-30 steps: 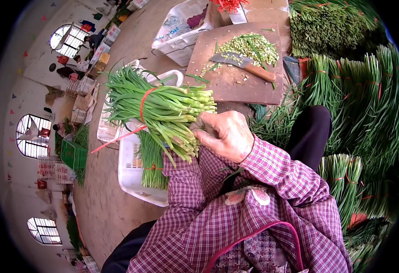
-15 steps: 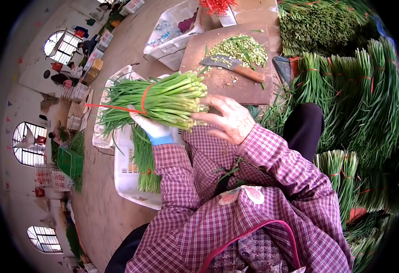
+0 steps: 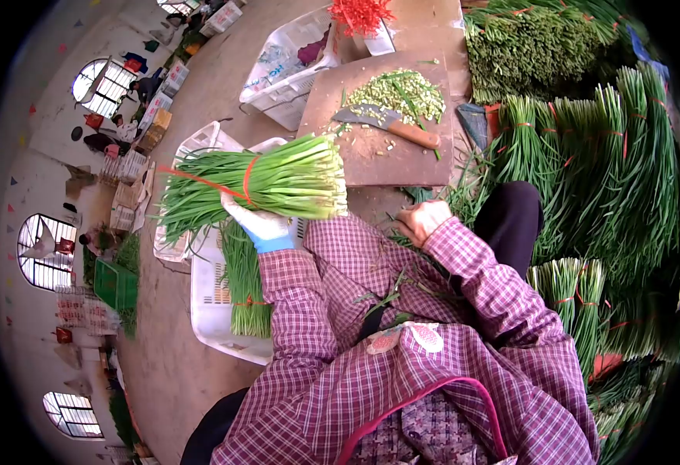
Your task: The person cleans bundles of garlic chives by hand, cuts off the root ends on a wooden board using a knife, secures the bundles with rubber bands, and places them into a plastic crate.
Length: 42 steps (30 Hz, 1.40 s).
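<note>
My left hand (image 3: 258,225), in a white and blue glove, is closed around a thick bunch of garlic chives (image 3: 293,174). The bunch lies sideways, its pale cut ends facing right and its green leaves left. A red tie (image 3: 248,177) circles it, with a long tail trailing left. My bare right hand (image 3: 425,222) is apart from the bunch, above my lap near the knee. Its fingers are curled, and anything inside them is hidden. Beyond it, a knife (image 3: 402,128) with a wooden handle rests on a brown board (image 3: 359,163) beside chopped stem ends (image 3: 402,89).
A white crate (image 3: 208,310) below my left arm holds another tied bunch (image 3: 247,279). Behind the board stand a white basket (image 3: 282,105) and a pile of red ties (image 3: 362,14). Many tied green bunches (image 3: 580,147) are stacked at the right. A green crate (image 3: 115,284) sits far left.
My right hand has left the cut ends of the chives, moving down and right, and its spread fingers have curled in. My left hand still holds the bunch.
</note>
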Each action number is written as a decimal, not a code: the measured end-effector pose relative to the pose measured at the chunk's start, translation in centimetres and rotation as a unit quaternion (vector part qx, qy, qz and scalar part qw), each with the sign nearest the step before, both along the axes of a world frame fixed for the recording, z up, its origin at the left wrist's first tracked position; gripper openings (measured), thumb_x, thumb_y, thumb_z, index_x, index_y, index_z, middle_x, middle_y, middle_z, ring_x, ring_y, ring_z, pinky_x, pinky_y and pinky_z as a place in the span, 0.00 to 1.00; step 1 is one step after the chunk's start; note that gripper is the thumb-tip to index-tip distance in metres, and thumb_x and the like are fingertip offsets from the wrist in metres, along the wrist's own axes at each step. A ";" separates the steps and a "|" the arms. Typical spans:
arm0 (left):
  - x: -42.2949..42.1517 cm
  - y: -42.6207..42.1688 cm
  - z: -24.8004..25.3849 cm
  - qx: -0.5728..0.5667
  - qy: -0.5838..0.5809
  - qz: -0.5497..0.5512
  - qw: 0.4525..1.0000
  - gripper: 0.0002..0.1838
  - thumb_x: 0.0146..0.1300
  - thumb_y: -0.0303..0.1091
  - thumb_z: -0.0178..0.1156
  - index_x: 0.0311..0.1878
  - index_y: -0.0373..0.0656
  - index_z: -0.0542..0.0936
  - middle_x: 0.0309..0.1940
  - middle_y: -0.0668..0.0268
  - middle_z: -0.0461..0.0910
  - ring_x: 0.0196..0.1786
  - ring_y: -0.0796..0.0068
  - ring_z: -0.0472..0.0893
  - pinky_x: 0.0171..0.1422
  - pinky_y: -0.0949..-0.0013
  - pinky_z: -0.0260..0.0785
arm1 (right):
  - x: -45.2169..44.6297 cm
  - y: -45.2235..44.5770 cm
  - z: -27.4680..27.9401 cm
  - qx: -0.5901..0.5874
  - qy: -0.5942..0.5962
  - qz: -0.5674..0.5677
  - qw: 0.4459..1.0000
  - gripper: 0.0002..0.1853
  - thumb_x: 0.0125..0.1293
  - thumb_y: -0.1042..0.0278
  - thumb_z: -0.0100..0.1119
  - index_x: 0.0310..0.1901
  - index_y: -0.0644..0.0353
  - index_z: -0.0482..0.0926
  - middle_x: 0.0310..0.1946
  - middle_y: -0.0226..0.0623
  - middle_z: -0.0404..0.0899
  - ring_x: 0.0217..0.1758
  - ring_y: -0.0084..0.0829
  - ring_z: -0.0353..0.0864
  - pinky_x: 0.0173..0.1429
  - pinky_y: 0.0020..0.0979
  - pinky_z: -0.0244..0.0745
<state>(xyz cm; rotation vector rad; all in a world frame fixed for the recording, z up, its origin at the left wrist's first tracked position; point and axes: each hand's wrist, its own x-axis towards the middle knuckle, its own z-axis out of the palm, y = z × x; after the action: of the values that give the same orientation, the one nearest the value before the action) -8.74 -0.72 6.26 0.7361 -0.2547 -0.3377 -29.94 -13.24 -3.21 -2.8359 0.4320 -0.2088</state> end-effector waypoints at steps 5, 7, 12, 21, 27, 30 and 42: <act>0.7 0.2 0.1 -0.034 0.038 -0.007 0.999 0.35 0.61 0.62 0.49 0.64 0.48 0.69 0.62 0.58 0.71 0.63 0.54 0.72 0.65 0.43 0.67 | -1.3 1.2 5.7 0.145 -0.334 -0.048 0.930 0.10 0.62 0.59 0.59 0.36 0.56 0.76 0.32 0.37 0.76 0.35 0.43 0.79 0.37 0.41 0.76; -0.3 -0.2 0.8 0.000 0.009 0.022 1.000 0.37 0.59 0.63 0.51 0.65 0.48 0.69 0.62 0.58 0.71 0.62 0.55 0.72 0.64 0.44 0.67 | -0.2 1.9 6.9 0.138 -0.425 -0.037 0.894 0.10 0.61 0.62 0.61 0.34 0.60 0.73 0.31 0.38 0.74 0.36 0.43 0.78 0.37 0.40 0.75; -0.4 -0.3 0.4 0.011 -0.020 0.027 0.999 0.36 0.64 0.62 0.43 0.65 0.44 0.67 0.61 0.54 0.71 0.62 0.56 0.73 0.66 0.47 0.67 | 0.1 3.0 9.1 0.258 -0.371 -0.044 0.891 0.16 0.59 0.52 0.63 0.34 0.58 0.77 0.28 0.36 0.74 0.35 0.41 0.79 0.39 0.39 0.74; -1.2 -0.7 1.1 -0.005 0.003 0.016 1.000 0.35 0.63 0.60 0.47 0.64 0.42 0.67 0.59 0.52 0.72 0.60 0.54 0.74 0.64 0.47 0.69 | 1.4 3.7 7.6 0.333 -0.380 -0.097 0.858 0.13 0.57 0.63 0.65 0.26 0.64 0.74 0.21 0.38 0.68 0.24 0.38 0.72 0.30 0.35 0.65; -2.3 -0.6 2.1 0.022 0.027 0.026 0.999 0.36 0.64 0.60 0.47 0.65 0.42 0.66 0.58 0.51 0.72 0.60 0.54 0.74 0.62 0.48 0.72 | -1.5 0.8 6.8 0.153 -0.306 -0.138 0.930 0.18 0.62 0.49 0.60 0.28 0.57 0.75 0.23 0.34 0.74 0.28 0.36 0.79 0.32 0.39 0.72; -2.4 -0.9 2.0 0.038 0.005 0.044 0.998 0.36 0.63 0.62 0.48 0.64 0.42 0.66 0.58 0.51 0.73 0.59 0.56 0.75 0.62 0.49 0.71 | 0.4 2.8 9.2 0.028 -0.341 -0.103 0.934 0.21 0.62 0.42 0.58 0.34 0.56 0.73 0.25 0.35 0.74 0.28 0.35 0.79 0.31 0.37 0.74; -0.4 0.0 1.6 0.011 0.076 -0.011 0.997 0.33 0.58 0.60 0.57 0.58 0.44 0.73 0.55 0.57 0.75 0.55 0.54 0.77 0.58 0.45 0.72 | -1.2 -0.7 5.6 0.069 -0.328 -0.126 0.934 0.08 0.63 0.64 0.56 0.41 0.56 0.72 0.36 0.40 0.77 0.38 0.41 0.79 0.39 0.39 0.77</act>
<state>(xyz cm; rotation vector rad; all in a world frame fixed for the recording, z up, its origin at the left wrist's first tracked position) -9.12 -0.73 7.84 0.7252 -0.1146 -0.4158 -31.09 -13.91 2.38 -2.3682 0.6157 -1.0830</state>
